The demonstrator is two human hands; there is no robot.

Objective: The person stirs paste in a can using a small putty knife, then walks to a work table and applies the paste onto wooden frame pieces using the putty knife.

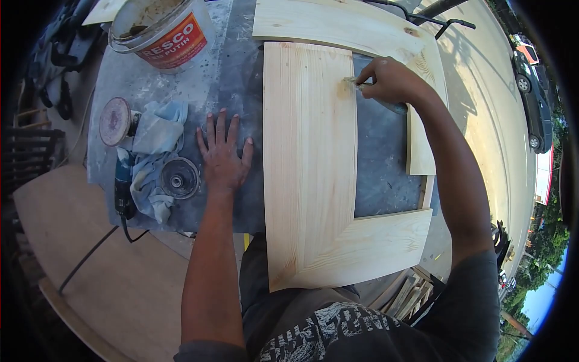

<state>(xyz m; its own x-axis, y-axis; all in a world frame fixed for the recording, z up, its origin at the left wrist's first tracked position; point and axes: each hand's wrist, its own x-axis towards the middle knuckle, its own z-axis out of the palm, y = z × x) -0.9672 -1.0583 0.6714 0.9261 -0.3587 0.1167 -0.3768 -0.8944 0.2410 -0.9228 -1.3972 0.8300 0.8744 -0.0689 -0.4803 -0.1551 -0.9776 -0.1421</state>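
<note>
Nearest the camera: dark shirt [338, 335], bottom of frame, printed front. Just above it, the board [309, 133], pale wood, running up the centre of frame on the grey table [386, 151]; the bottom rail [392, 238] meets it at a slanted seam, lower centre.

Right hand [391, 81], upper centre-right: fingers curled and pinching a small tool [364, 87], possibly a scraper, mostly hidden by the hand. Its tip is at the board's right edge, by a tan patch [345, 92]. Left hand [224, 160], centre-left: palm down on the table, fingers spread, holding nothing, apart from the board.

Step in hand, as judged: local surface work at that patch, perhaps spreading or scraping filler. Next move calls for a firm pinch and a low, even stroke over the patch, without gouging the edge; the flat left hand would suit as a brace.

Around: bucket [175, 42] upper left; sanding pad [114, 121], rag [158, 130], power tool [123, 184] and black disc [180, 178] left of the left hand. Plank [325, 21] across the top, short piece [420, 145] right of centre, scrap wood [405, 298] lower right.
</note>
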